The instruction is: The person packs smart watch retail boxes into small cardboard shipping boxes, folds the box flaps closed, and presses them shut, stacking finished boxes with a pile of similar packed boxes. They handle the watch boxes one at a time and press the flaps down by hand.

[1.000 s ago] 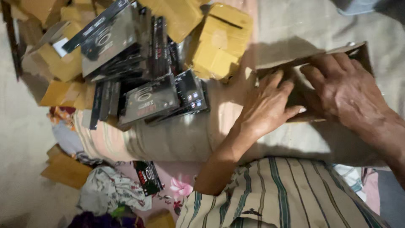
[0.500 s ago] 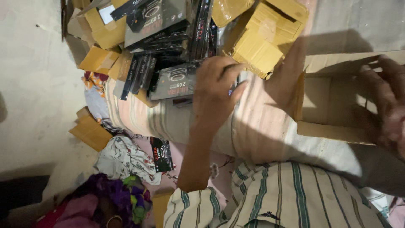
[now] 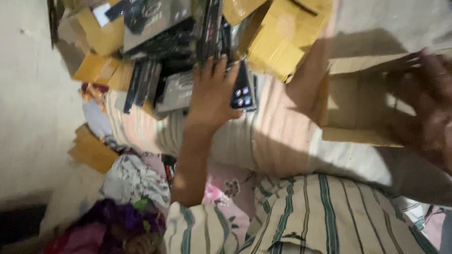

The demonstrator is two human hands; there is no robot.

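Observation:
My left hand reaches out over a heap of flat black boxes. Its fingers lie on top of one black box and the thumb curls under that box's near edge. My right hand, blurred, grips the right side of an open brown cardboard box that lies on a striped cloth. The inside of the cardboard box shows nothing in it.
Yellow-brown cartons are stacked around the black boxes at the top. Flattened cardboard lies at the left by a pale floor. Crumpled flowered and purple fabrics sit at the lower left. My striped garment fills the bottom.
My left hand left the cardboard box and moved left to the pile of black boxes, where it closed on one. The view swung left. My right hand stayed at the cardboard box.

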